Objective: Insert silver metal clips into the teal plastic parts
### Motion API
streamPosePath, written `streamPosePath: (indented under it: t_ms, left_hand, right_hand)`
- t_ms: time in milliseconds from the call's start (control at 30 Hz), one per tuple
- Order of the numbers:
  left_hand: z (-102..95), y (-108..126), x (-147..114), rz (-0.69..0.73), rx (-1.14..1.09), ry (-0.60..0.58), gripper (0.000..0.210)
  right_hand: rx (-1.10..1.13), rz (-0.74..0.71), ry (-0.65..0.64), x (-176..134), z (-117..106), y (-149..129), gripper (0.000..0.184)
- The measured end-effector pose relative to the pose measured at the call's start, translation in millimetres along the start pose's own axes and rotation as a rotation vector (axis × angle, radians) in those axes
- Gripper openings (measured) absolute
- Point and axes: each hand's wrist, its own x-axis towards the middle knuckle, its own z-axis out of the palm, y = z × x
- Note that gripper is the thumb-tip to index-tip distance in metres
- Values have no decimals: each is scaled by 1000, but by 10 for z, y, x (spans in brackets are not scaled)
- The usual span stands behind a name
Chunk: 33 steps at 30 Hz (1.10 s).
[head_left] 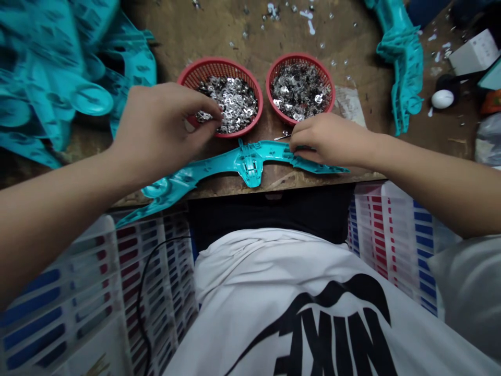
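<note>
Head view, left hand [156, 125] pinching metal clips [230, 102], right hand [324, 141] pressing teal frame [246, 162]

There is one camera, and it sits on the person's head. It looks forward and down, close above the left hand [156, 128] and right hand [332, 141], with the table edge [297, 180] just under them.

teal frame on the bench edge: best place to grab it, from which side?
Probably the central hub of the teal frame, from above. It is the thickest part, lies flat and bare between the left hand and right hand; the arms taper thin and the left end overhangs the bench.
</note>
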Motion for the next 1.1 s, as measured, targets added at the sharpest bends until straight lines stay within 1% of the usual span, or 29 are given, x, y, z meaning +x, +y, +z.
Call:
streamPosePath:
  t_ms: [100,167,300,433,533,633,700,767,833,900,967,1033,1100]
  left_hand:
    - [-7,-34,-4,75,-61,45,58]
    - [-7,-39,-12,77,-68,92,59]
    - [-9,32,-51,42,-100,183,59]
    - [-14,200,-141,-49,-161,271,49]
    - [-11,329,-220,-104,-233,270,42]
    - [-12,390,-256,-120,-269,254,44]
    - [-22,366,-235,-132,-239,263,47]
    - [-39,281,-175,-108,-165,281,50]
    - [-55,153,-95,-44,-56,261,55]
    - [-55,22,-21,14,87,167,62]
    - [-30,-71,29,32,193,56,66]
    - [18,-113,50,63,217,-7,67]
    - [79,-123,51,116,173,-14,68]
  right_hand:
    - [-7,27,-21,5,-36,-29,29]
    - [-8,40,-7,1,-59,-31,33]
    - [9,48,96,-10,-78,-44,38]
    - [143,10,150,-13,-105,-155,33]
    - [244,-12,165,-18,-135,-256,31]
    - [251,-21,151,-22,-150,-287,31]
    - [218,-21,125,-22,-154,-266,31]
    - [173,-15,101,-23,-157,-233,32]
    - [129,-4,91,-26,-161,-204,33]
    - [78,21,76,-29,-164,-185,34]
    - [25,52,42,-31,-162,-172,34]
    - [-20,73,8,-30,-156,-162,34]
    - [-49,71,-7,-27,-148,-151,33]
